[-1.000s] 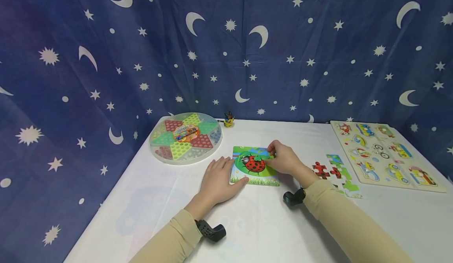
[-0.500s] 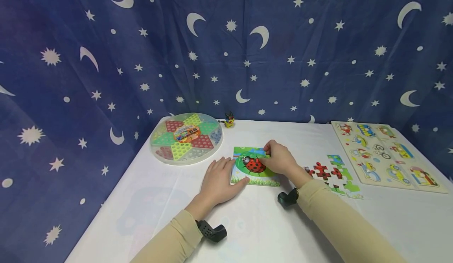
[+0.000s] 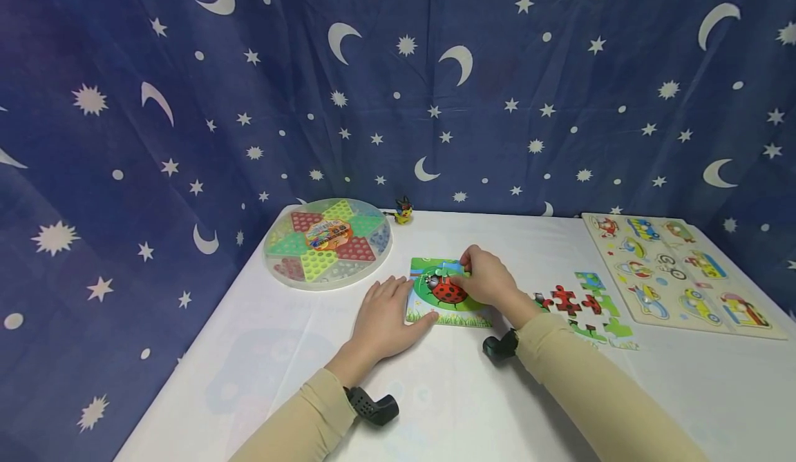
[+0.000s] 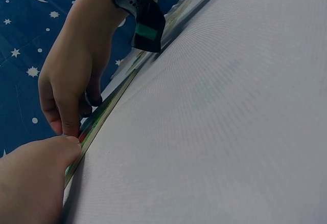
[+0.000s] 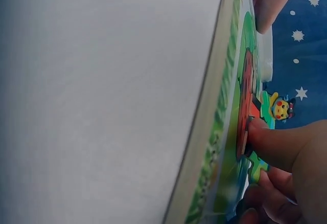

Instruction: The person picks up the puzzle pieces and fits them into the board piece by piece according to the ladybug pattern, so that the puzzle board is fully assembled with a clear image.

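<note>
A ladybug jigsaw puzzle (image 3: 429, 318) in a flat tray lies at the middle of the white table. My left hand (image 3: 387, 317) rests along the tray's left side, fingers extended and thumb at its near edge. Over the upper right part of the picture, my right hand (image 3: 488, 282) pinches a green puzzle piece (image 5: 258, 169) between thumb and fingers. The right wrist view has this piece close above the ladybug's red body (image 5: 245, 101); whether it touches the picture cannot be told. The right hand covers the tray's upper right corner.
Several loose jigsaw pieces (image 3: 566, 300) lie right of the tray, partly behind the right forearm. A wooden peg puzzle board (image 3: 678, 268) sits farther right. At the back left are a round Chinese checkers board (image 3: 328, 265) and a small yellow figure (image 3: 403, 212). A starry curtain (image 3: 398, 137) hangs behind.
My right hand has shifted slightly left over the ladybug picture, carrying the green puzzle piece. More loose pieces show beside the forearm. The left hand stays in place.
</note>
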A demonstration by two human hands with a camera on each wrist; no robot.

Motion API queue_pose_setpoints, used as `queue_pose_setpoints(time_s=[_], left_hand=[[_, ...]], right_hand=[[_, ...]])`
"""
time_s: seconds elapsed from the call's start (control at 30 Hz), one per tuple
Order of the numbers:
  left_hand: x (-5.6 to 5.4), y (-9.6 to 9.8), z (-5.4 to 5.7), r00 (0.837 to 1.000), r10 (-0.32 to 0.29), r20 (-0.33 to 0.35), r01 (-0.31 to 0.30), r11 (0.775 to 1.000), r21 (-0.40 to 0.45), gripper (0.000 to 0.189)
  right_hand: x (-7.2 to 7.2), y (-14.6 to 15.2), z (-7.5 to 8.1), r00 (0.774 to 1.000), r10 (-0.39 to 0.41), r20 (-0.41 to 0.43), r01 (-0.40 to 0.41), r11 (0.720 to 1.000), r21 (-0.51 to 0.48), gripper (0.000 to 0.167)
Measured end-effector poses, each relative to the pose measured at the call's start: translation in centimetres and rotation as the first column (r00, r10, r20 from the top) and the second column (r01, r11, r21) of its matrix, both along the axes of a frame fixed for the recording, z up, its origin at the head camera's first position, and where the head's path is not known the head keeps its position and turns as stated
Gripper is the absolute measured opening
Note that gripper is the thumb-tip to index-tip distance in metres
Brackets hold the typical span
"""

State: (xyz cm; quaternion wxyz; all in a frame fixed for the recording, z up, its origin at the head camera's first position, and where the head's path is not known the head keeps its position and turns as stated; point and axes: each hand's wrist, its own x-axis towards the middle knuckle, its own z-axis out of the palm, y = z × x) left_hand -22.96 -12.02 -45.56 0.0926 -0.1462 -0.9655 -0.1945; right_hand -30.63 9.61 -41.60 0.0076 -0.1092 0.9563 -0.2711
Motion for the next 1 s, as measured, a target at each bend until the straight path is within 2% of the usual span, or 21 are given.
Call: queue_pose_setpoints(time_s=[0.33, 0.7, 1.0], left_hand=[[0.0, 0.0, -0.1, 1.000, 0.001, 0.006, -0.001, 1.000, -0.001, 0.083], [0.0, 0.0, 0.0, 1.000, -0.002, 0.001, 0.002, 1.000, 0.003, 0.083], [-0.1, -0.1, -0.1, 1.000, -0.008, -0.008, 0.008, 1.000, 0.007, 0.083]], right_hand=[[-0.5, -0.7, -0.1, 1.000, -0.023, -0.007, 0.023, 1.000, 0.017, 0.037], [-1.4, -0.6, -0.1, 0.993, -0.066, 0.101, 0.070, 0.997, -0.035, 0.038], [-1.4, -0.8, -0.1, 0.996, -0.045, 0.079, 0.047, 0.998, -0.033, 0.034]])
